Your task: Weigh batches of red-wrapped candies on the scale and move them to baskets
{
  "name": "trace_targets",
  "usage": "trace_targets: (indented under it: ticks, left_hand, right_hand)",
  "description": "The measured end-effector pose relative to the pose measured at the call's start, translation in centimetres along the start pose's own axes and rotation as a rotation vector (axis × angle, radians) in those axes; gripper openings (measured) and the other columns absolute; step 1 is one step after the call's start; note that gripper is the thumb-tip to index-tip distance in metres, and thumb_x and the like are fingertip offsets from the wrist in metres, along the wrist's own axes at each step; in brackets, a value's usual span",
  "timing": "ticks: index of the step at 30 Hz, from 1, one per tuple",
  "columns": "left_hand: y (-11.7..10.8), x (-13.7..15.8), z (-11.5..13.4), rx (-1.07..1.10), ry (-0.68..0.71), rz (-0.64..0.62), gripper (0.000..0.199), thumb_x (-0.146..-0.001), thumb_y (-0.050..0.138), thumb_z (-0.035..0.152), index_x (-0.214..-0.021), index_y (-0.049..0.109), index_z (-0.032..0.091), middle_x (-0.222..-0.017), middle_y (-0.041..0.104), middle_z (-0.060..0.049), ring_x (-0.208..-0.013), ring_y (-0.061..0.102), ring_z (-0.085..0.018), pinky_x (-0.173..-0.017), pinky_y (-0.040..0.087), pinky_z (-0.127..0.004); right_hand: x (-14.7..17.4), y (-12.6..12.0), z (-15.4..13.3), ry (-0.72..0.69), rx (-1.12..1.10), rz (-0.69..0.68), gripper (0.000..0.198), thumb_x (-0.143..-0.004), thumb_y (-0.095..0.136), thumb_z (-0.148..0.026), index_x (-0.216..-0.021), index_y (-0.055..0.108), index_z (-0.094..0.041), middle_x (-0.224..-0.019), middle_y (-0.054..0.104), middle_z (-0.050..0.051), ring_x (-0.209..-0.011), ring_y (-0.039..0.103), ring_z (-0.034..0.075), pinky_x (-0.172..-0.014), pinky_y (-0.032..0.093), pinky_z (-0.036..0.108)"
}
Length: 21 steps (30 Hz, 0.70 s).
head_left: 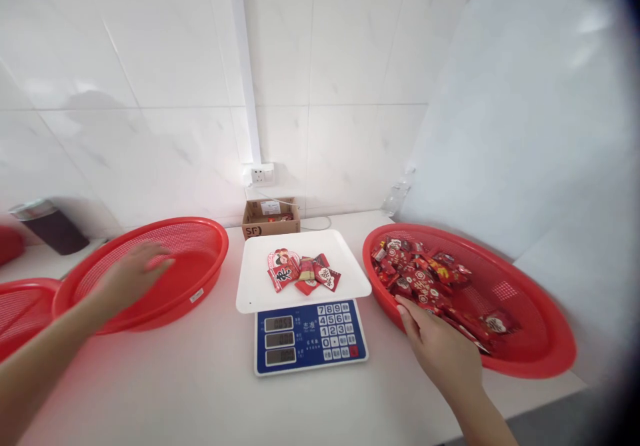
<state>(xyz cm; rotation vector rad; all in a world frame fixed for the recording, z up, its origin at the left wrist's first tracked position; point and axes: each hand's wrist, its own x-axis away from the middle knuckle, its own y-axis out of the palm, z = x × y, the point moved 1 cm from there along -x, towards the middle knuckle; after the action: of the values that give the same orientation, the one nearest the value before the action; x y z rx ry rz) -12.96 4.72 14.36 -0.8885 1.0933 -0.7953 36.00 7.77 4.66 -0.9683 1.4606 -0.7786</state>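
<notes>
My left hand [133, 276] hovers over the red plastic basket [207, 276] on the left, somewhat blurred, its fingers apart with nothing seen in them. At the near rim of the right red basket [540, 366], my right hand [440, 346] is closed on the edge, some fingers hidden. Small red wrapped snack packets [423, 283] are heaped in that basket, mostly toward its left side. Between the hands stands a blue and white digital scale [310, 336]. On its white tray [260, 286] lies a small group of red snack packets [305, 274].
Behind the scale sits a small cardboard box [271, 227] with packets inside, below a wall socket [260, 175]. Another red basket [30, 286] is at the far left, near a dark cylindrical container [55, 226]. A clear plastic item [397, 196] leans in the right corner.
</notes>
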Motion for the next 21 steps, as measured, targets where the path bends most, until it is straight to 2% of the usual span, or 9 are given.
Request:
trace_targets:
  ticks: [3, 5, 7, 10, 12, 15, 18, 21]
  left_hand:
    - [2.6, 0.7, 7.4, 0.168, 0.218, -0.231, 0.034, -0.085, 0.039, 0.042, -0.110, 0.056, 0.025, -0.124, 0.057, -0.003, -0.114, 0.051, -0.021, -0.098, 0.039, -0.036]
    - [4.7, 1.0, 11.6, 0.207, 0.299, -0.278, 0.036, -0.085, 0.041, 0.044, -0.112, 0.055, 0.026, -0.127, 0.055, -0.003, -0.116, 0.050, -0.020, -0.098, 0.040, -0.033]
    - [6.7, 1.1, 14.5, 0.241, 0.364, -0.305, 0.039, -0.085, 0.041, 0.043, -0.117, 0.053, 0.024, -0.125, 0.056, -0.006, -0.116, 0.050, -0.022, -0.096, 0.041, -0.036]
    - [8.8, 0.9, 16.8, 0.252, 0.385, -0.308, 0.037, -0.081, 0.049, 0.039, -0.114, 0.055, 0.023, -0.116, 0.060, -0.008, -0.110, 0.054, -0.025, -0.089, 0.046, -0.038]
    - [9.5, 0.9, 17.3, 0.260, 0.397, -0.297, 0.031, -0.077, 0.054, 0.030, -0.107, 0.058, 0.024, -0.110, 0.060, -0.007, -0.103, 0.057, -0.024, -0.086, 0.047, -0.036]
    - [9.3, 0.9, 16.7, 0.277, 0.386, -0.251, 0.024, -0.078, 0.050, 0.021, -0.100, 0.059, 0.026, -0.103, 0.058, -0.004, -0.091, 0.060, -0.018, -0.080, 0.049, -0.030]
    - [7.8, 0.4, 14.3, 0.262, 0.292, -0.145, 0.026, -0.082, 0.042, 0.021, -0.102, 0.058, 0.025, -0.103, 0.056, -0.005, -0.089, 0.058, -0.016, -0.080, 0.049, -0.029]
    - [5.9, -0.5, 10.9, 0.183, 0.152, -0.029, 0.029, -0.083, 0.037, 0.022, -0.105, 0.056, 0.022, -0.106, 0.054, -0.009, -0.098, 0.055, -0.022, -0.081, 0.048, -0.034]
  right_hand:
    - [-0.1, -0.1, -0.2, 0.006, 0.004, -0.003, 0.039, -0.090, 0.036, -0.038, -0.108, 0.068, -0.027, -0.087, 0.074, 0.003, -0.065, 0.067, 0.017, -0.045, 0.044, 0.023]
    - [-0.1, -0.2, -0.2, 0.006, 0.007, -0.002, 0.039, -0.090, 0.036, -0.038, -0.108, 0.069, -0.027, -0.087, 0.074, 0.003, -0.066, 0.068, 0.018, -0.046, 0.045, 0.023]
    - [-0.1, -0.3, -0.2, 0.001, 0.006, -0.018, 0.039, -0.090, 0.035, -0.038, -0.108, 0.068, -0.027, -0.090, 0.074, 0.002, -0.069, 0.068, 0.018, -0.047, 0.045, 0.023]
    - [0.0, -0.4, -0.2, -0.013, -0.011, -0.047, 0.040, -0.091, 0.034, -0.038, -0.109, 0.068, -0.027, -0.095, 0.073, 0.001, -0.075, 0.069, 0.018, -0.050, 0.047, 0.024]
    - [0.0, -0.5, -0.1, -0.025, -0.017, -0.051, 0.040, -0.091, 0.033, -0.038, -0.109, 0.067, -0.027, -0.096, 0.073, 0.001, -0.076, 0.069, 0.018, -0.050, 0.047, 0.024]
    - [0.1, -0.5, 0.0, -0.040, -0.017, -0.043, 0.042, -0.091, 0.032, -0.039, -0.109, 0.067, -0.027, -0.093, 0.073, 0.002, -0.073, 0.069, 0.019, -0.049, 0.047, 0.024]
    - [0.1, -0.5, 0.1, -0.047, -0.023, -0.029, 0.041, -0.090, 0.033, -0.038, -0.108, 0.068, -0.027, -0.092, 0.074, 0.002, -0.072, 0.069, 0.019, -0.049, 0.047, 0.024]
    - [0.0, -0.5, 0.1, -0.038, -0.021, -0.034, 0.041, -0.090, 0.033, -0.039, -0.108, 0.068, -0.028, -0.094, 0.073, 0.002, -0.072, 0.069, 0.019, -0.047, 0.046, 0.024]
